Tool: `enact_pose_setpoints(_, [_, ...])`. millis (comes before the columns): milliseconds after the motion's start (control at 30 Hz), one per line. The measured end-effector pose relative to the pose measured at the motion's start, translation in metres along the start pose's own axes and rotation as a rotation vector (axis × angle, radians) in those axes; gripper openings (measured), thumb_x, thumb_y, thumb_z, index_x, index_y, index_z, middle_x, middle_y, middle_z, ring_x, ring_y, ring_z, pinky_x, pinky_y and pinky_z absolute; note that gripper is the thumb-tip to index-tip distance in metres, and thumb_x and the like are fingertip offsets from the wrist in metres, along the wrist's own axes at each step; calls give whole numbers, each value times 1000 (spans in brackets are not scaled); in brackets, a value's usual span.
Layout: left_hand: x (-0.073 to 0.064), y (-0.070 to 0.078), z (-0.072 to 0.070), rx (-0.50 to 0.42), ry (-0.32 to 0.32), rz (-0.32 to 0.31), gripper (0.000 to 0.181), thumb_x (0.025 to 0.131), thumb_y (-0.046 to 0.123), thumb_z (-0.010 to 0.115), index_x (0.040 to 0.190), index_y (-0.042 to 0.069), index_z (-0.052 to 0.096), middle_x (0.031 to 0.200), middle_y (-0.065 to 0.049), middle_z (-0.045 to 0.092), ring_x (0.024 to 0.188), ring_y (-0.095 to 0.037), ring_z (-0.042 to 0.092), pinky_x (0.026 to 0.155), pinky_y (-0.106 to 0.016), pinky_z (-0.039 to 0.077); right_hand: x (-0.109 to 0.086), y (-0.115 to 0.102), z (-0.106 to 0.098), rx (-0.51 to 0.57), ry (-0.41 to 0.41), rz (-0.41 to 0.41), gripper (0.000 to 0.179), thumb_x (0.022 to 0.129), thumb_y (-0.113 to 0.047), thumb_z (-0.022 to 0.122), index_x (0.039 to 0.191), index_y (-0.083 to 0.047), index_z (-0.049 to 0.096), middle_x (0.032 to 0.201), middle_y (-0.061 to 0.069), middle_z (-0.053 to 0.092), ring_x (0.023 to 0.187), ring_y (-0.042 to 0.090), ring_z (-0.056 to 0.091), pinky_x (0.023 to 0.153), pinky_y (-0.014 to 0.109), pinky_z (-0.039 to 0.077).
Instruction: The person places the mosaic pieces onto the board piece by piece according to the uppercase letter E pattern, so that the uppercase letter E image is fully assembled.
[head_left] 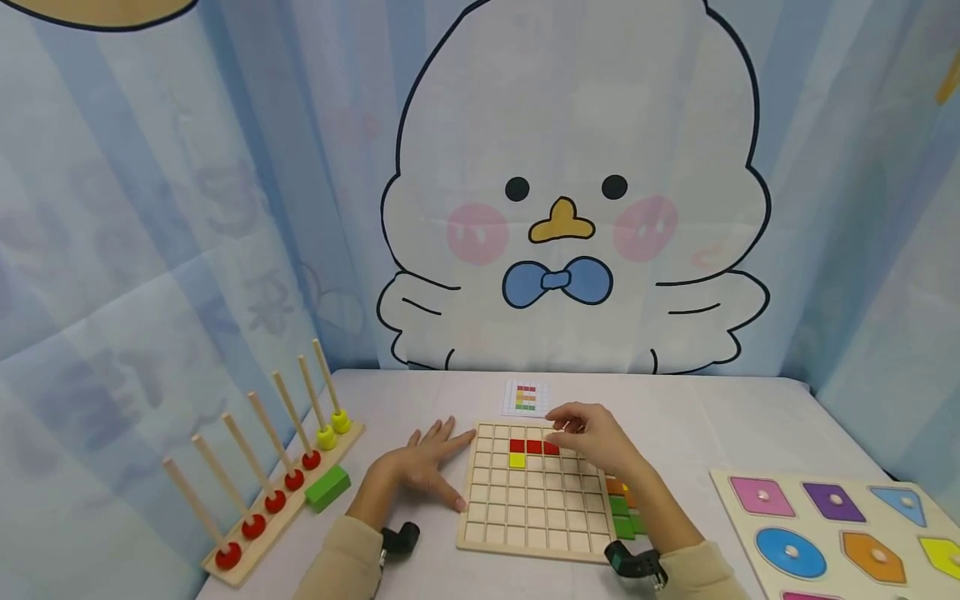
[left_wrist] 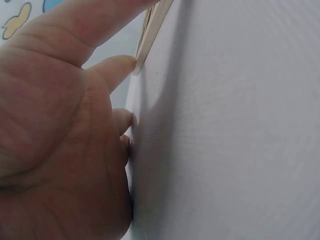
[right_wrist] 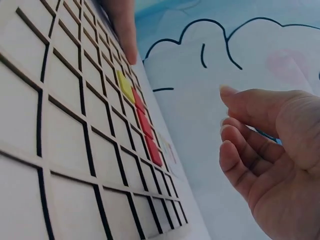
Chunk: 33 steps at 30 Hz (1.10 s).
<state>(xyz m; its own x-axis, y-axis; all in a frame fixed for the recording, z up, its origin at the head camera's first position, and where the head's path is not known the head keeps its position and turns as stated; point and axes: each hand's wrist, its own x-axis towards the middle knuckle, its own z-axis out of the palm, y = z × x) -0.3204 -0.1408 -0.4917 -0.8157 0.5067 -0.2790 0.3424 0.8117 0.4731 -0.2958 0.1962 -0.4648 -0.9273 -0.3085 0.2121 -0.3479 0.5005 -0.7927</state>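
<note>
A wooden grid board [head_left: 536,521] lies in the middle of the table. Three red square tiles [head_left: 534,447] sit side by side in one of its upper rows, and a yellow square tile [head_left: 517,460] fills the cell below the leftmost red one. My left hand [head_left: 416,462] spreads its fingers at the board's left side, thumb and index finger touching the edge. Over the upper right of the board is my right hand [head_left: 596,437], fingertips near the rightmost red tile. In the right wrist view its fingers [right_wrist: 245,150] are loosely bent, and nothing shows between them.
Behind the board lies a small pattern card [head_left: 525,398]. Green tiles [head_left: 622,527] and orange ones are partly hidden beside its right edge. A peg stand [head_left: 247,558] with red and yellow beads and a green block [head_left: 327,488] are left; a shape puzzle [head_left: 810,508] is right.
</note>
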Motion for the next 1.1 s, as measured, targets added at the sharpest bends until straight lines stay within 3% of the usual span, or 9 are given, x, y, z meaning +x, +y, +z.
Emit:
enact_pose_setpoints(200, [-1, -1, 0, -4, -2, -1, 121, 68, 62, 91, 166, 34, 26, 176, -15, 2, 164, -35, -3, 129, -64, -1, -9, 6, -23, -6, 60, 71, 31, 93, -20, 80, 121, -8, 74, 103, 6, 71, 86, 21, 59, 70, 24, 54])
enact_pose_setpoints(467, [-1, -1, -1, -1, 4, -3, 121, 68, 61, 91, 166, 34, 25, 176, -15, 2, 163, -35, -3, 129, -63, 0, -16, 16, -46, -46, 62, 123, 38, 94, -22, 78, 126, -3, 71, 112, 13, 71, 91, 22, 58, 72, 25, 52])
enact_pose_setpoints(867, [0, -1, -1, -3, -4, -14, 121, 67, 64, 90, 166, 37, 25, 177, -12, 1, 164, -34, -4, 129, -62, -1, -22, 33, -62, -112, -46, 260, 31, 92, -15, 80, 121, -7, 74, 110, 10, 70, 94, 25, 55, 77, 32, 50])
enact_pose_setpoints(1100, [0, 0, 1, -1, 0, -18, 121, 67, 63, 90, 166, 36, 25, 177, -13, 2, 164, -34, -3, 129, -62, 0, -26, 44, -67, -98, -113, 275, 29, 90, -18, 82, 117, -10, 76, 101, 5, 68, 88, 24, 55, 70, 29, 50])
